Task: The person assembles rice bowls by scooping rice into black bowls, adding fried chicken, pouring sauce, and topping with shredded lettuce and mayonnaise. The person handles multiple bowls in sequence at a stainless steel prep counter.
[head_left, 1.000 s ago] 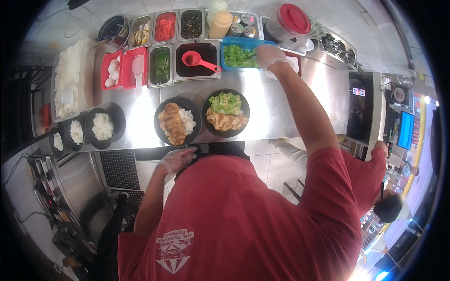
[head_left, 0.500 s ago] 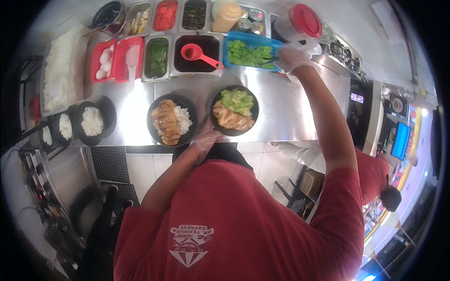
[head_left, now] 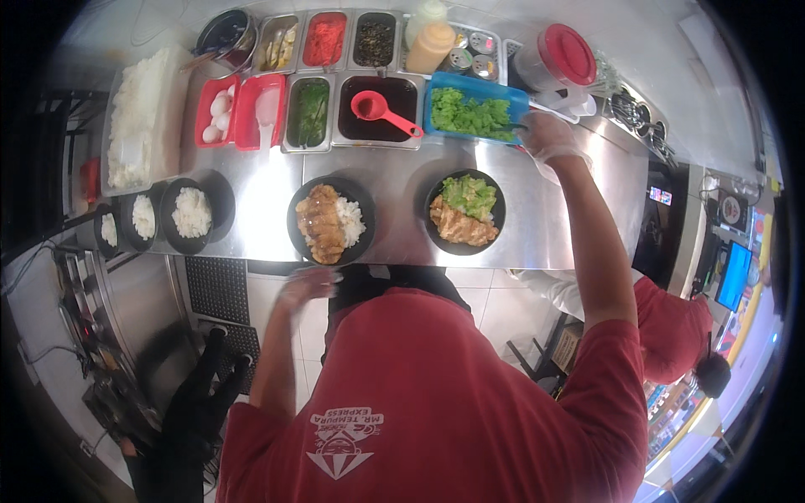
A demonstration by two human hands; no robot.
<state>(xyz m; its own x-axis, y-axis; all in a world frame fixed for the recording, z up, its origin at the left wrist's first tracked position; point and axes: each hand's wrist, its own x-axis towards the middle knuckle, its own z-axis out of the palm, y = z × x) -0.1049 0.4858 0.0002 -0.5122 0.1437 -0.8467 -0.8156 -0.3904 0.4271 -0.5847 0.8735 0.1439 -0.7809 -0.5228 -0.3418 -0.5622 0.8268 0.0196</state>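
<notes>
My right hand [head_left: 549, 137], in a clear plastic glove, is closed at the right end of a blue tray [head_left: 518, 99] of chopped green lettuce [head_left: 470, 113]. From its fingers a dark utensil [head_left: 505, 128] reaches over the leaves; its full shape is hidden. Blurred by motion, my gloved left hand [head_left: 309, 287] hangs just off the counter's front edge. Closest to it is a black bowl [head_left: 366, 251] with sliced breaded cutlet [head_left: 322, 225] and white rice [head_left: 350, 220]. Farther right stands another black bowl [head_left: 463, 249], with lettuce at the back and sauced meat [head_left: 461, 226] in front.
Three black bowls of rice [head_left: 192, 211] stand at the left, before a tub of rice [head_left: 142, 117]. Along the back are red trays, one with eggs [head_left: 220, 113], metal pans, and a red ladle [head_left: 381, 111] over dark sauce. A co-worker in red [head_left: 671, 327] is at the right.
My left hand has left the gap between the two bowls and drawn back left off the counter. The lettuce-topped bowl now sits farther from the cutlet bowl. My right hand stays at the blue tray.
</notes>
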